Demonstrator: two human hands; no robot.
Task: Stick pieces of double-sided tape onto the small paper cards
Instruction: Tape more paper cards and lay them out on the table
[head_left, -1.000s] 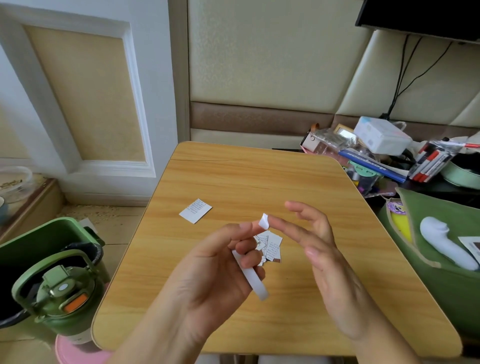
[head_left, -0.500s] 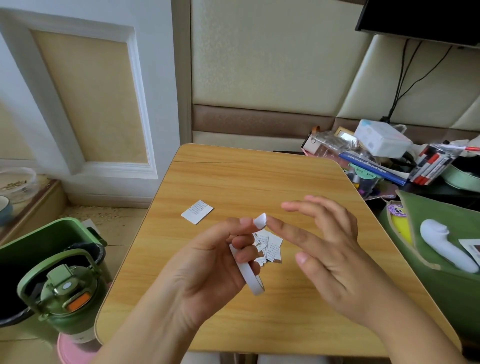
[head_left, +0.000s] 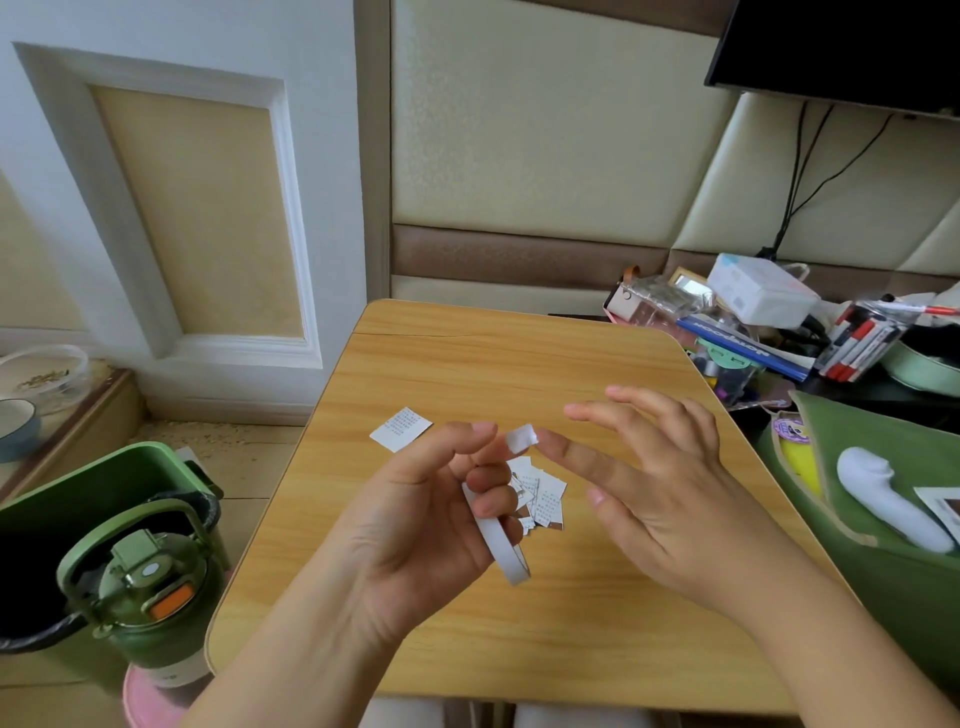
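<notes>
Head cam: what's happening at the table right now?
A person is working above a wooden table, preparing double-sided tape. The left hand holds the tape roll with its lower fingers. A small white tape piece sits between the left fingertips and the right hand's index fingertip. A pile of small paper cards lies beneath the hands, and one card lies apart to the left. The piece isn't on a card yet.

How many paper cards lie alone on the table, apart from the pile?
1. The single paper card lies on the wooden table, left of the pile of cards; the hands may hide others.
</notes>
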